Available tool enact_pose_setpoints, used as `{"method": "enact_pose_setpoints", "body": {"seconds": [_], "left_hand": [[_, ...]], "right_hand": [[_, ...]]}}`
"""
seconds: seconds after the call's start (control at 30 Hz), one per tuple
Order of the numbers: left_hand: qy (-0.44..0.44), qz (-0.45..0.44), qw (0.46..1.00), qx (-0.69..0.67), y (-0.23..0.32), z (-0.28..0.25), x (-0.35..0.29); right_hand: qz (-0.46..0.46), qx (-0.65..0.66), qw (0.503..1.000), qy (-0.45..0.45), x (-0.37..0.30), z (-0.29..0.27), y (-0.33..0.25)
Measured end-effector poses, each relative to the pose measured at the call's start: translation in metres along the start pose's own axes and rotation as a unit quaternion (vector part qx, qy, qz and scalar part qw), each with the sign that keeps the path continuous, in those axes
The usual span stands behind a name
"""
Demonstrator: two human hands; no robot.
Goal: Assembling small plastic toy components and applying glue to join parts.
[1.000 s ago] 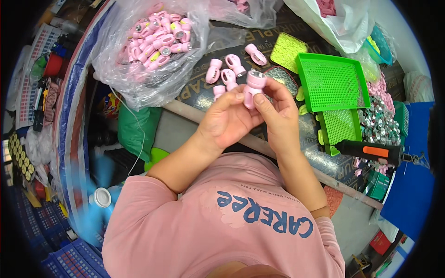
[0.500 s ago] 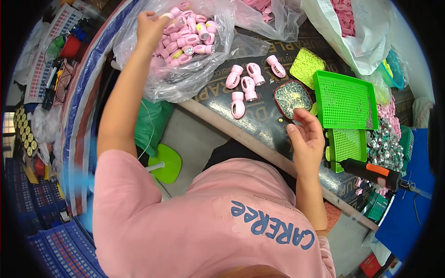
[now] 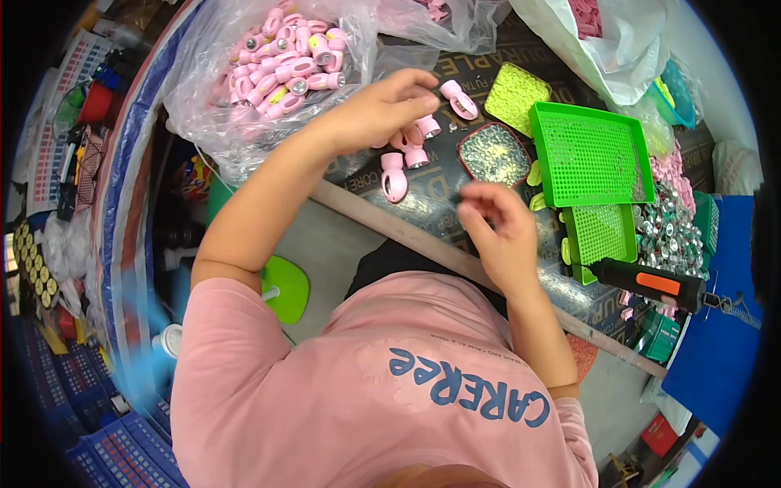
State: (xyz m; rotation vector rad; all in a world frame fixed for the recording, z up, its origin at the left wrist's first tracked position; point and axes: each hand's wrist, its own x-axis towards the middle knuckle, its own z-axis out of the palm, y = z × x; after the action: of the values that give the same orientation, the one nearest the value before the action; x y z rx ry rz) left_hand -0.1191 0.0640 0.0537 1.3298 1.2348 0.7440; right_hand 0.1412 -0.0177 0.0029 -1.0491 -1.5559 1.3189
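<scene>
We log the left hand (image 3: 378, 111) bent over loose pink torch-shaped pieces (image 3: 394, 179), which lie on the dark surface (image 3: 431, 207) between the clear bag (image 3: 191, 110) and red-rimmed dish (image 3: 461, 153), probably for easy reach. It covers some; whether it grips one, we cannot tell. The right hand (image 3: 506, 236), slightly blurred, hangs half-curled, apparently unladen. The upper edge cuts off the white bag (image 3: 639, 69).

Pink torches (image 3: 394, 180), a red-rimmed dish (image 3: 461, 154) and overlapping green trays (image 3: 582, 159) lie on the dark table (image 3: 427, 218).
</scene>
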Motion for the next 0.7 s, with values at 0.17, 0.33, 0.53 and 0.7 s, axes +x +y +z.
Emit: {"method": "enact_pose_setpoints", "body": {"seconds": [0.17,0.33,0.53,0.7], "left_hand": [[0.130,0.080,0.985,0.083,-0.002,0.016,0.025],[0.163,0.083,0.977,-0.115,-0.010,0.043,-0.004],[0.227,0.139,0.895,-0.359,-0.037,0.077,-0.042],[0.136,0.172,0.965,-0.147,-0.052,0.099,-0.056]], "right_hand": [[-0.301,-0.406,0.856,0.113,0.105,0.017,-0.013],[-0.142,-0.538,0.828,0.067,0.159,0.034,0.015],[-0.052,-0.217,0.973,-0.055,0.090,0.025,-0.038],[0.037,0.025,0.999,-0.001,0.008,0.030,-0.034]]}}
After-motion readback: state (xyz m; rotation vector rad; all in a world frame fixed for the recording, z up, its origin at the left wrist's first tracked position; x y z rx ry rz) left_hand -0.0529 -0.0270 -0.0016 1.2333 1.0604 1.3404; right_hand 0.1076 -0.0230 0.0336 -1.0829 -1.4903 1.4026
